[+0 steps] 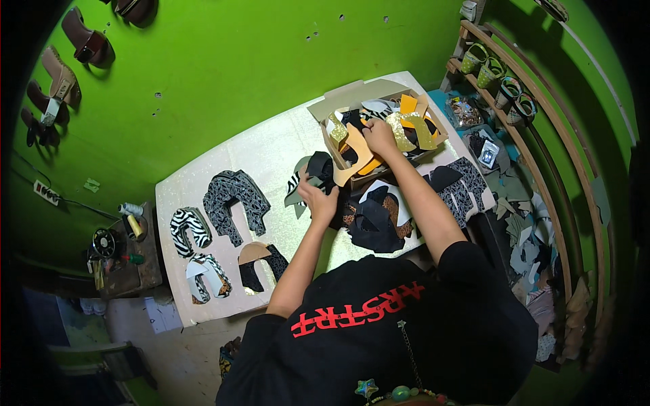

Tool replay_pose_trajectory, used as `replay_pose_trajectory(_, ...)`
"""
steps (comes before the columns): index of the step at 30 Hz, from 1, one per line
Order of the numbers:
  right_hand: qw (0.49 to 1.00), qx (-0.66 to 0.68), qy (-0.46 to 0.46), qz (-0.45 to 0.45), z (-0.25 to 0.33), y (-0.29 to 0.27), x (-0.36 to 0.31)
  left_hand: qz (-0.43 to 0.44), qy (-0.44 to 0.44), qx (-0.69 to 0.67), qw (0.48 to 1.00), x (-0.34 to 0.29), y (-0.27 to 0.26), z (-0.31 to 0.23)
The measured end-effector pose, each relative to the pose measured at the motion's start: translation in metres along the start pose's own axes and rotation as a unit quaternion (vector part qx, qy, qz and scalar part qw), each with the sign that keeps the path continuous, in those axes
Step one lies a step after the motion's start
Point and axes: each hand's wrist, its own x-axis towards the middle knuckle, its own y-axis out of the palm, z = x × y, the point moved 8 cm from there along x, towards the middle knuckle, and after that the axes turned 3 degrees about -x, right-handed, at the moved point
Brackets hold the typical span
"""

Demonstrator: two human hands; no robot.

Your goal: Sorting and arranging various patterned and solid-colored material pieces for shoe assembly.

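Note:
My left hand (318, 201) is closed around a small bunch of cut shoe-upper pieces (321, 168), black on the right and zebra-striped and grey on the left, just above the table. My right hand (380, 137) reaches into an open cardboard box (437, 141) full of cut pieces. Its fingers are pinched together among black and tan pieces; what lies between them is hidden. A curved tan piece (353, 157) hangs over the box's near edge beside this hand. Gold glitter pieces (424, 132) and an orange piece (407, 103) lie in the box.
Arched stacks of patterned pieces (233, 199), including zebra ones (191, 230), stand on the table's (284, 145) left. Black pieces (374, 227) lie near my body, others (462, 186) at the right end. A wooden rack (518, 135) holding small shoes stands on the right.

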Motion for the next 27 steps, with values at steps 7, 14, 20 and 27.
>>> replay_pose_trajectory(7,0.988,-0.001,0.045,0.148,0.013,-0.002,-0.012,0.111,-0.054,-0.073,0.990,0.024,0.011,0.034)
replay_pose_trajectory(14,0.997,0.051,0.032,0.044,0.001,-0.016,-0.011,-0.029,-0.050,-0.100,0.993,0.043,-0.031,0.032)
replay_pose_trajectory(20,0.975,0.191,0.007,-0.113,0.011,-0.106,0.003,-0.121,-0.036,0.007,0.992,0.045,-0.049,0.026)
replay_pose_trajectory(27,0.933,0.339,-0.048,-0.113,0.046,-0.194,-0.028,0.045,0.168,-0.031,0.984,0.044,0.004,-0.063)
